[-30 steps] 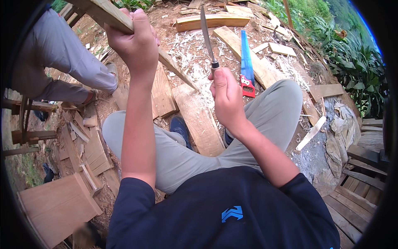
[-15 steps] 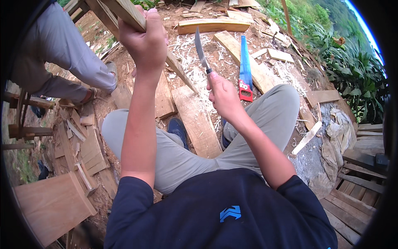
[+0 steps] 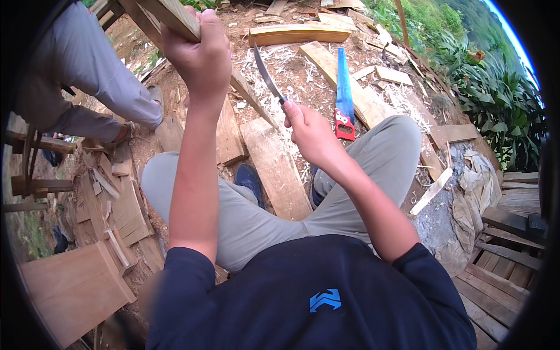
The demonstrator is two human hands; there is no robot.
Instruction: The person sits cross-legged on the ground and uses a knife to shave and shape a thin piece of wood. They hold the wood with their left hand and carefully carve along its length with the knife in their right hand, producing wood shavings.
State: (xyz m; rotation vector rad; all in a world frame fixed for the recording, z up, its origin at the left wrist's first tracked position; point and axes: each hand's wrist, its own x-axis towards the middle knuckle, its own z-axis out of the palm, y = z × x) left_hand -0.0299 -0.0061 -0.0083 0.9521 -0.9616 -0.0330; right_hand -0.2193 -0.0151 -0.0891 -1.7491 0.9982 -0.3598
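My left hand [image 3: 201, 61] is closed around a long wooden strip [image 3: 251, 96], raised at the upper left. The strip slants down to the right, its lower end at a flat board [image 3: 277, 169] between my feet. My right hand [image 3: 313, 131] grips the dark handle of a knife [image 3: 268, 76]. Its slightly curved blade points up and to the left, apart from the strip. Beyond my right knee lies a handsaw [image 3: 345, 96] with a blue blade and a red handle.
Wood shavings [image 3: 297, 64] and offcuts cover the dirt. A thick beam [image 3: 300, 36] lies at the far side. Another person's legs [image 3: 96, 70] stand at the left, near a plywood panel [image 3: 76, 291]. Slatted boards [image 3: 496, 291] are at the right, with leafy plants [image 3: 496, 99] behind.
The knife has swung left, its tip now nearer the wooden strip. My right hand has turned slightly with it. My left hand keeps hold of the strip, having shifted slightly left.
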